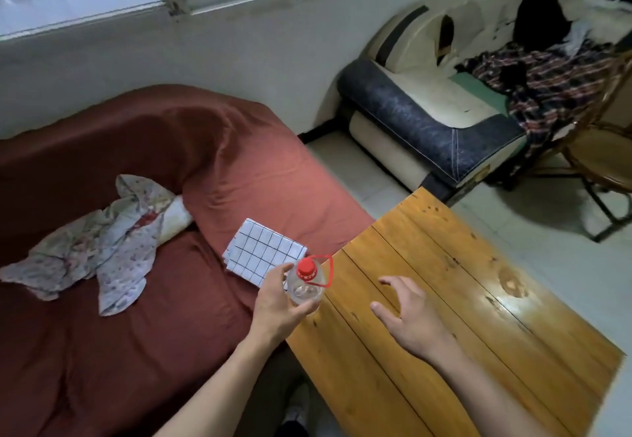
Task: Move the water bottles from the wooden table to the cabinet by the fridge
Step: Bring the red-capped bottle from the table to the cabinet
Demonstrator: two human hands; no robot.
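Left hand (278,303) fingers grip 1 water bottle (305,284) at the wooden surface (444,282) edge; right hand (407,317) fingers spread, holding nothing; cabinet unseen, carrying remains.

The left hand (277,303) is covering most of the water bottle (305,282), hiding its lower body and base. The bench (444,300) is running out of view at the bottom edge. The left hand's fingers are lying hidden behind the bottle.
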